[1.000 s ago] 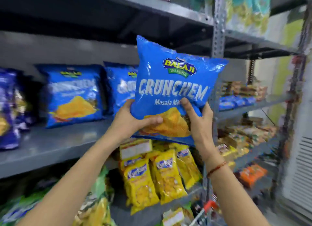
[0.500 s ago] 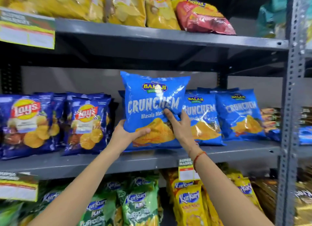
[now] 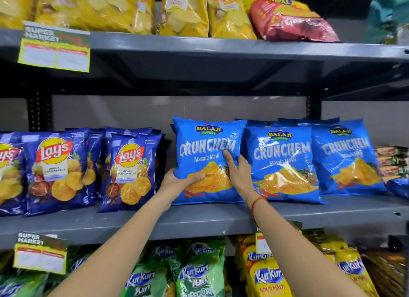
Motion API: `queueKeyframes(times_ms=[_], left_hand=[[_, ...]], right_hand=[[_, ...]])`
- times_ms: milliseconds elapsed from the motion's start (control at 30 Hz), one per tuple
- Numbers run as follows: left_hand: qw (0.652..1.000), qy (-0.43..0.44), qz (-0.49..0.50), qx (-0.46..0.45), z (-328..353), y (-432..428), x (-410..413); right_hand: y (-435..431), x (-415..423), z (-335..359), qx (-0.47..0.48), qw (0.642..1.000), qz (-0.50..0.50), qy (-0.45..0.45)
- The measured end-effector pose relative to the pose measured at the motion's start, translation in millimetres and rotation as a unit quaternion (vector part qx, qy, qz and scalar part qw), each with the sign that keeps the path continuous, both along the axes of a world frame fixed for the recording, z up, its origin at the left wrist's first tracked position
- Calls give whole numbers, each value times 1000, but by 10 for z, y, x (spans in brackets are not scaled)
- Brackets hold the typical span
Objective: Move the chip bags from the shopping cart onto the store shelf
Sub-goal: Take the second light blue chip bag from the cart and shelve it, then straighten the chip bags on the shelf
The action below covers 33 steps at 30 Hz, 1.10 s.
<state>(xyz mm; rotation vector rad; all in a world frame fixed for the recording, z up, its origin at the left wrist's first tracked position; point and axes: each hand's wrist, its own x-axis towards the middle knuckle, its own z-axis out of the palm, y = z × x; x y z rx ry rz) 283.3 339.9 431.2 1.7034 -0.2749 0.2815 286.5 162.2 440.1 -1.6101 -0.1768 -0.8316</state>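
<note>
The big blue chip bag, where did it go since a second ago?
The blue Crunchem bag went from up in the air in front of the shelf post down onto the middle shelf, left of two matching bags. Its bottom edge now looks to rest on the shelf. Both the left hand and right hand kept their grip on it throughout.

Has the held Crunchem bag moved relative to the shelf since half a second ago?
Yes. The held Crunchem bag has come down: its bottom edge now rests on the grey shelf board, left of the standing Crunchem bags, both hands gripping it.
</note>
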Motion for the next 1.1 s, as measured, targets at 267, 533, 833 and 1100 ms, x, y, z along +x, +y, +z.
queueKeyframes(times_ms=[267, 533, 833, 1100], left_hand=[[1000, 16, -5, -17, -109, -7, 161], [999, 30, 26, -4, -139, 11, 142], [967, -141, 144, 158, -180, 109, -328], [863, -258, 291, 324, -482, 914, -783]], right_hand=[[-16, 193, -52, -35, 999, -14, 27], [-5, 204, -124, -56, 996, -73, 20], [276, -113, -92, -149, 934, -284, -155], [1121, -363, -59, -124, 989, 78, 7]])
